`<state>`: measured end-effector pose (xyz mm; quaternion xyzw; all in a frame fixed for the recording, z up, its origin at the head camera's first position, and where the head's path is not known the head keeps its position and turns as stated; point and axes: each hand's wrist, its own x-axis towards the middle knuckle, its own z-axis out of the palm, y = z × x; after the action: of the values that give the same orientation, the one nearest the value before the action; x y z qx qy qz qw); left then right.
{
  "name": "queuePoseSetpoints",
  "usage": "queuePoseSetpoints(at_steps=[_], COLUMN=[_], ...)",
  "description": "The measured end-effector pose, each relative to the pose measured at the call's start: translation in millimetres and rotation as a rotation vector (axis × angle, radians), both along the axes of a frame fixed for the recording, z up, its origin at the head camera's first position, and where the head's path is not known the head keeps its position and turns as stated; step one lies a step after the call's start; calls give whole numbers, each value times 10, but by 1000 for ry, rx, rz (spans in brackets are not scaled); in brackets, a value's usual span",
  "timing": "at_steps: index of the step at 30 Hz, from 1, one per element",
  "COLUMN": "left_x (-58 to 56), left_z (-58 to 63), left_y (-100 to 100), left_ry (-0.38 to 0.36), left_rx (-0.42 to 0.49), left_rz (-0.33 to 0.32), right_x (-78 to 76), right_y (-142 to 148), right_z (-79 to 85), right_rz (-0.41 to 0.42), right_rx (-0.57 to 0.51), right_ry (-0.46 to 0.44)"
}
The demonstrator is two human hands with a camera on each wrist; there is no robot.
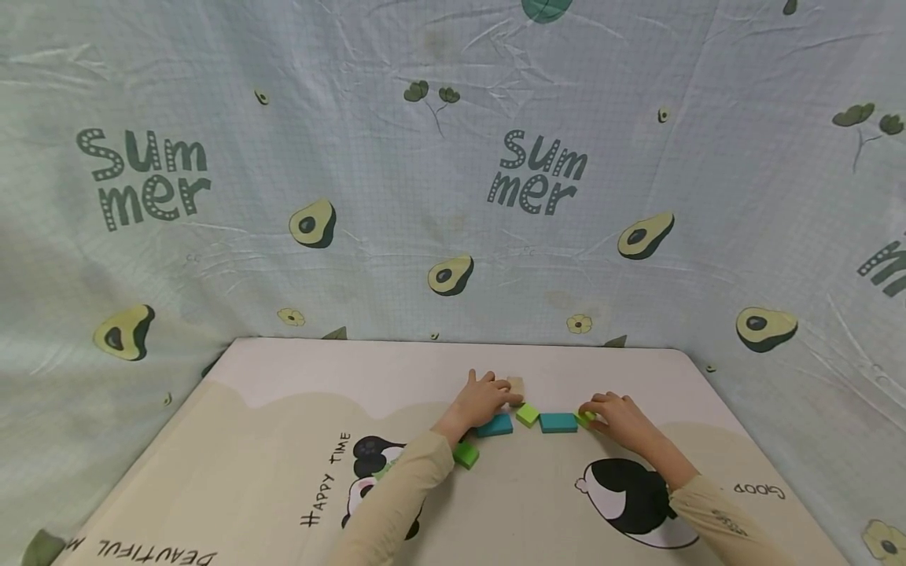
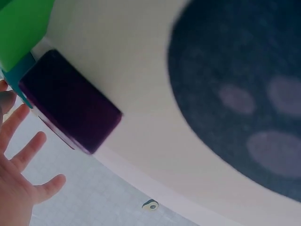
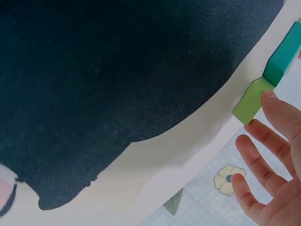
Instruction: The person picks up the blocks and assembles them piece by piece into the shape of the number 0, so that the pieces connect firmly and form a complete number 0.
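Sleeves point(image 1: 399, 499) well apart, right hand point(image 1: 624, 422) pinches lime block point(image 3: 254, 100) inside table edge point(image 1: 460, 346)

wrinkled pale cloth backdrop point(image 1: 396, 181) | avocado prints point(image 1: 450, 277) | round-cornered tabletop point(image 1: 524, 503), beige and pale pink

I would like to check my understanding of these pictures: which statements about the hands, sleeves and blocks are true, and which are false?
1. The thumb of the right hand touches a lime-green rectangular block. True.
2. In the right wrist view, a wide gap separates this block from the teal rectangular block. False: the two blocks meet end to end.
3. The beige block is nearer to the left hand than to the right hand. True.
4. The dark purple block in the left wrist view is a round ball. False: it is rectangular.
5. Both long sleeves are black. False: they are beige.
6. In the head view, a bright green block appears beside the left sleeve. True.
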<state>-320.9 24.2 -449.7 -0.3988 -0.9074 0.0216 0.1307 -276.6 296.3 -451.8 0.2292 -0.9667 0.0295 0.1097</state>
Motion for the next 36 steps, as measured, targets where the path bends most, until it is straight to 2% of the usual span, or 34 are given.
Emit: queuePoseSetpoints(at_steps=[7, 17, 21, 29, 36], left_x=[-30, -94, -116, -107, -86], left_z=[32, 84, 67, 80, 53], left_y=[-49, -100, -121, -103, -99], left_ry=[-8, -14, -10, -78, -119], left_rx=[-6, -48, -88, -90, -73], left_rz=[-42, -62, -69, -64, -47], right_x=[11, -13, 2, 62, 100], right_y=[-19, -20, -11, 16, 2], right_z=[15, -15, -4, 30, 69], right_rz=[4, 15, 27, 23, 23], right_rx=[-5, 6, 23, 49, 53], right_ry=[-9, 23, 33, 46, 16])
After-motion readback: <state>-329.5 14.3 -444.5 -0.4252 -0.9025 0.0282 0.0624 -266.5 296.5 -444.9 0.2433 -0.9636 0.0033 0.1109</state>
